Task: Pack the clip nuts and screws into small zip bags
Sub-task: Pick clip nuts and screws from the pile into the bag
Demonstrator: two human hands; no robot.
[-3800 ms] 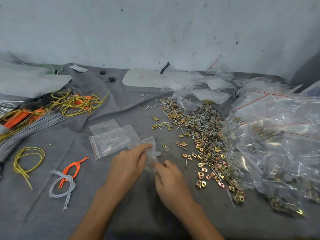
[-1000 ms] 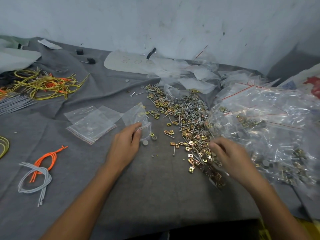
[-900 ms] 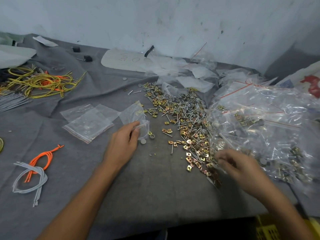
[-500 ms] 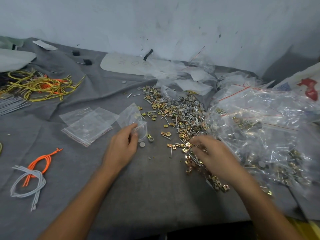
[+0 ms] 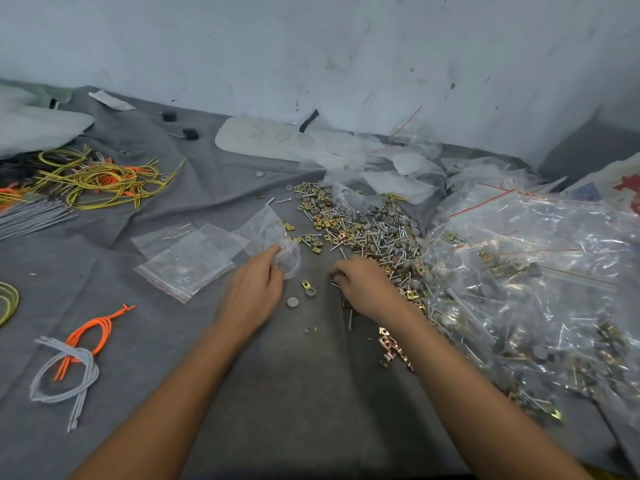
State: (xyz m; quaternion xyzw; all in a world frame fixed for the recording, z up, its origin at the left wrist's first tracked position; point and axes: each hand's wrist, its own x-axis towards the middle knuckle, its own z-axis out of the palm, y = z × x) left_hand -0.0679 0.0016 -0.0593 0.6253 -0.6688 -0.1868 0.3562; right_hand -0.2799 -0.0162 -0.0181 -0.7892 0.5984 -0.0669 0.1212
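Now the right hand (image 5: pixel 367 289), fingers curled over contents that cannot be told, has returned from the pile of clip nuts and screws (image 5: pixel 360 230) beyond it toward the small zip bag (image 5: pixel 270 233), pinched at its mouth by the left hand (image 5: pixel 254 289), so filling seems next.

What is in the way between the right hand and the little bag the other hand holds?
Nothing visible blocks it. Between the right hand and the small zip bag that the left hand pinches, only a loose clip nut and a grey disc lie flat on the cloth.
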